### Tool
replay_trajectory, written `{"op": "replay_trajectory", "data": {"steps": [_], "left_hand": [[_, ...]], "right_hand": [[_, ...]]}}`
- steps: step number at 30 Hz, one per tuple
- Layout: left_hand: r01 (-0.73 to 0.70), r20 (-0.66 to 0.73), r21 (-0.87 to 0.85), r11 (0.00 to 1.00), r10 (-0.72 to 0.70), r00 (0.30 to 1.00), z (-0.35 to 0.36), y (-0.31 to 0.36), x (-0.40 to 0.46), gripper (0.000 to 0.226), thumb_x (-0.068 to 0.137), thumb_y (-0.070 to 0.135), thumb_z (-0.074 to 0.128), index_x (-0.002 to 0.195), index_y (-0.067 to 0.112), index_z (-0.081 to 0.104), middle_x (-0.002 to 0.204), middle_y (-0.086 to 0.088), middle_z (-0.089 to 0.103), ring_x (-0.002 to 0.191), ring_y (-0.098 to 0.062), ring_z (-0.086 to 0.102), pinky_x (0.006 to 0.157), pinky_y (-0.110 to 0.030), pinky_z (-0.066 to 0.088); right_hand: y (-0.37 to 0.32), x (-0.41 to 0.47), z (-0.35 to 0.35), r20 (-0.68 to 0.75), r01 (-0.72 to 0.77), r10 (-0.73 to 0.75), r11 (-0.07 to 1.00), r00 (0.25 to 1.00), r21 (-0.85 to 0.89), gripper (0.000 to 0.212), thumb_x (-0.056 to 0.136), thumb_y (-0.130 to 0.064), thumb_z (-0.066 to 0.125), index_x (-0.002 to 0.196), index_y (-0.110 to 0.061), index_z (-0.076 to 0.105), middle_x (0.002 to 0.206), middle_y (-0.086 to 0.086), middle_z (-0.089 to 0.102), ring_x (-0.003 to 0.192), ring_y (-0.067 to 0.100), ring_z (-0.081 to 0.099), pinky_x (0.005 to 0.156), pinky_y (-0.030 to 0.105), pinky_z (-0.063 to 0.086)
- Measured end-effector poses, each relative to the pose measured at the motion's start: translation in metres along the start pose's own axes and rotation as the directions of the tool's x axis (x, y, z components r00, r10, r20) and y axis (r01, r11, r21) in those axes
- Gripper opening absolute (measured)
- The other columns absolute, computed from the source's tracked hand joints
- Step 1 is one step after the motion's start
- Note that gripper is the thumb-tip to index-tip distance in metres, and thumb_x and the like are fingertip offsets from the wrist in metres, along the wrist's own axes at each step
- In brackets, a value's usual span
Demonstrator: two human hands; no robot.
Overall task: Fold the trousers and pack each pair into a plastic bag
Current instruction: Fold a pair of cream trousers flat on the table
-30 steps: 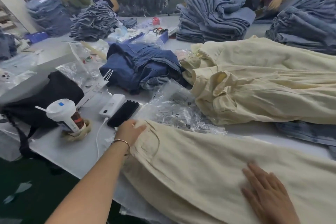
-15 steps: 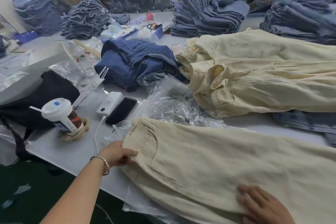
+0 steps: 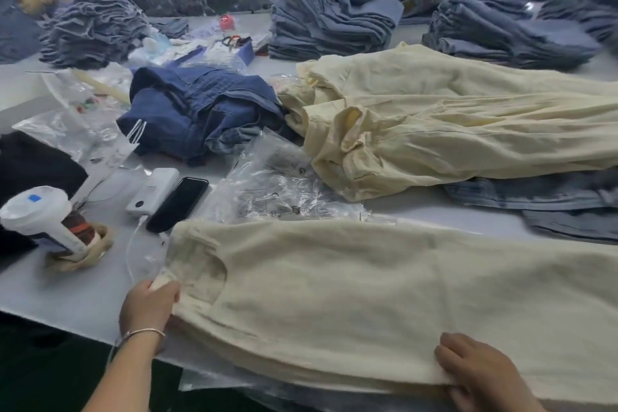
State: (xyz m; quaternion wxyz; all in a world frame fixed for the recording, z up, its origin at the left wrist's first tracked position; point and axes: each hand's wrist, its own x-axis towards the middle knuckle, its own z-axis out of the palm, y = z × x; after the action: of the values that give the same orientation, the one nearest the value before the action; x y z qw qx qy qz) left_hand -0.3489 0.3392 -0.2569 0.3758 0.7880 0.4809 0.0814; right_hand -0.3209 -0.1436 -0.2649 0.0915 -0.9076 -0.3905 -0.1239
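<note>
Cream trousers (image 3: pixel 368 291) lie flat along the near table (image 3: pixel 67 291) edge, not yet folded. The left hand (image 3: pixel 148 306) has its fingers clamped on the waistband corner; the right hand (image 3: pixel 481 375) grips the near edge (fingers curled under). Bags (image 3: pixel 277 191) wait behind, and more trousers (image 3: pixel 451 130) lie unpacked farther back; most remains.
</note>
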Motion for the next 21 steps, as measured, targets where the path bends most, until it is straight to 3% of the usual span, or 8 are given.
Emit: {"op": "replay_trajectory", "data": {"steps": [2,5,7,10,13,15,18,21], "left_hand": [[-0.016,-0.047,0.202,0.979,0.026,0.999,0.014,-0.011,-0.005,0.03,0.068,0.038,0.056,0.084,0.012,0.057,0.086,-0.019,0.062,0.071,-0.035,0.052,0.064,-0.037,0.041],[-0.011,-0.098,0.228,0.974,0.034,0.995,0.021,-0.004,0.003,0.025,0.08,0.028,0.053,0.092,0.007,0.062,0.093,-0.024,0.062,0.077,-0.037,0.052,0.068,-0.037,0.039],[0.044,-0.1,0.182,0.982,-0.026,0.995,0.019,-0.001,0.016,0.021,0.085,0.012,0.05,0.078,-0.007,0.059,0.081,-0.026,0.056,0.073,-0.037,0.048,0.067,-0.039,0.037],[0.126,-0.109,0.115,0.985,-0.113,0.988,0.016,-0.005,0.021,0.021,0.081,0.005,0.052,0.066,-0.01,0.054,0.065,-0.024,0.049,0.062,-0.037,0.044,0.059,-0.04,0.035],[0.155,-0.088,0.147,0.977,-0.143,0.986,0.028,-0.015,0.018,0.034,0.078,0.018,0.057,0.097,-0.009,0.059,0.094,-0.035,0.055,0.084,-0.049,0.054,0.08,-0.054,0.048],[0.173,-0.117,0.166,0.971,-0.154,0.981,0.049,-0.027,0.023,0.059,0.073,0.024,0.061,0.118,-0.012,0.048,0.115,-0.043,0.044,0.103,-0.058,0.047,0.096,-0.068,0.037],[0.03,-0.029,0.123,0.992,-0.027,0.999,0.085,0.006,-0.011,0.074,0.066,0.04,0.048,0.117,-0.015,0.048,0.113,-0.045,0.048,0.104,-0.059,0.048,0.094,-0.067,0.038],[-0.187,-0.092,0.058,0.981,0.191,0.977,0.13,0.074,-0.096,0.088,0.058,0.05,0.043,0.125,-0.006,0.044,0.124,-0.039,0.044,0.115,-0.052,0.043,0.097,-0.06,0.038]], "right_hand": [[0.001,-0.004,0.005,0.073,-0.054,0.053,0.998,0.996,0.016,0.066,0.015,-0.022,0.073,0.072,-0.021,0.041,0.064,-0.001,0.055,0.048,0.017,0.055,0.034,0.022,0.029],[0.005,-0.006,-0.001,0.058,-0.066,0.065,0.998,0.996,0.018,0.049,0.014,-0.018,0.075,0.056,-0.014,0.05,0.062,-0.001,0.054,0.051,0.019,0.055,0.036,0.024,0.031],[0.008,-0.008,-0.006,0.011,-0.084,0.084,0.995,0.996,0.055,0.043,0.018,-0.016,0.071,0.055,-0.013,0.049,0.062,0.001,0.051,0.053,0.021,0.05,0.037,0.026,0.029],[0.014,-0.018,-0.01,0.008,-0.077,0.076,0.995,0.997,0.069,0.039,0.023,-0.018,0.071,0.057,-0.014,0.051,0.064,0.0,0.052,0.056,0.021,0.049,0.04,0.026,0.029],[0.025,-0.036,-0.005,0.076,-0.008,0.007,1.0,0.997,0.011,0.039,0.025,-0.024,0.074,0.059,-0.017,0.055,0.066,-0.003,0.054,0.055,0.018,0.054,0.04,0.023,0.036],[0.037,-0.054,-0.005,0.081,-0.008,0.007,1.0,0.997,0.015,0.037,0.029,-0.024,0.072,0.062,-0.018,0.057,0.069,-0.004,0.055,0.058,0.018,0.054,0.045,0.024,0.04],[0.067,-0.089,-0.018,0.045,-0.096,0.096,0.995,0.994,-0.008,0.032,0.038,-0.022,0.067,0.069,-0.019,0.059,0.077,-0.003,0.057,0.066,0.02,0.055,0.06,0.028,0.035],[0.114,-0.138,-0.036,-0.023,-0.257,0.256,0.965,0.966,-0.057,0.033,0.041,-0.014,0.068,0.074,-0.017,0.063,0.083,-0.002,0.061,0.07,0.023,0.058,0.067,0.028,0.033]]}}
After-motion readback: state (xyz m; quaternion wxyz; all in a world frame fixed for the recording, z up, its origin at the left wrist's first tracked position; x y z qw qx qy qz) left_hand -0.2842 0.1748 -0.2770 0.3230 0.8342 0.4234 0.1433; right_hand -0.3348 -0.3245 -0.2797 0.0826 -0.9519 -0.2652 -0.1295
